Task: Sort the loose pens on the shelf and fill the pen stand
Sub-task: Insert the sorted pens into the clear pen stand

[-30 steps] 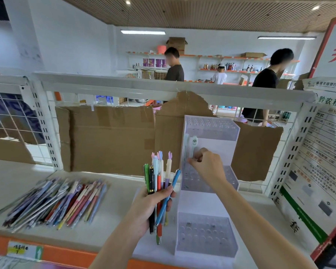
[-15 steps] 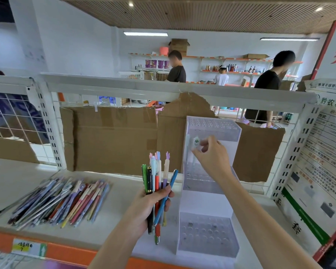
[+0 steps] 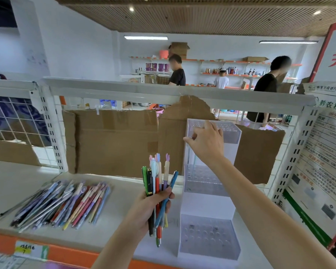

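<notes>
The job had barely begun. The white three-tier pen stand (image 3: 209,202) stood on the shelf (image 3: 17,183) at about four o'clock from the middle of the view, and its front tier at five o'clock and middle tier showed only bare holes, save for one pale pen (image 3: 194,162) that seemed to hang down below the top tier. The right hand (image 3: 206,142) was up at the top tier, near one o'clock, fingers curled at its front left corner; whether they pinched that pen's cap I couldn't tell. The left hand (image 3: 153,202), low at six o'clock, gripped a bundle of pens (image 3: 157,183) upright in a closed fist. Well apart, at eight o'clock, the loose pile (image 3: 64,204) lay untouched on the shelf, so nearly all the filling remained.
</notes>
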The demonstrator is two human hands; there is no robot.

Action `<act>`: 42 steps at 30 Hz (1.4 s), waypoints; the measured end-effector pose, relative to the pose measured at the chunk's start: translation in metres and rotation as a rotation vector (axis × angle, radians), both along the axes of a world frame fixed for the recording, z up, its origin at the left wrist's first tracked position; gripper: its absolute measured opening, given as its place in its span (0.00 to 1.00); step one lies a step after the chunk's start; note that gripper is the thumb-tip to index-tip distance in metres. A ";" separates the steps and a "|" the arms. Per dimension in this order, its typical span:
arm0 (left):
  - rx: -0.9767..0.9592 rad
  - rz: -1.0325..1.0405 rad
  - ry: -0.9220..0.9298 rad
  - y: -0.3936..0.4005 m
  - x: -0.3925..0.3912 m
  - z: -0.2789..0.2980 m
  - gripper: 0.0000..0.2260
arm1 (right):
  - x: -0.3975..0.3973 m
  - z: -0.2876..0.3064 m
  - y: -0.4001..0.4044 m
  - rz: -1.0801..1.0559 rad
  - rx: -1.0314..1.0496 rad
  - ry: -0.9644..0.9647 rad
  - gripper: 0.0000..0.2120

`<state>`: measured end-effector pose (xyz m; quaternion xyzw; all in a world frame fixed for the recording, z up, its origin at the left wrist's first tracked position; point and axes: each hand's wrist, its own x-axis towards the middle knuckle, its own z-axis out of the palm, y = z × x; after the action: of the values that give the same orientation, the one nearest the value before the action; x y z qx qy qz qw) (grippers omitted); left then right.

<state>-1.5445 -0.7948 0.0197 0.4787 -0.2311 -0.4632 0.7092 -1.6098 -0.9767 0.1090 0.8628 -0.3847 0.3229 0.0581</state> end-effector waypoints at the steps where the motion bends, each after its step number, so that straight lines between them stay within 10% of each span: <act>1: 0.003 0.002 -0.001 0.001 0.001 0.000 0.09 | -0.001 0.000 -0.001 0.018 0.034 -0.034 0.16; 42: -0.025 -0.145 -0.049 0.000 -0.008 -0.005 0.08 | -0.034 -0.017 0.045 0.484 0.469 -0.263 0.05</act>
<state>-1.5523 -0.7945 0.0143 0.4631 -0.2881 -0.4984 0.6739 -1.6434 -0.9315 0.0917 0.8699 -0.2369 0.3385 -0.2695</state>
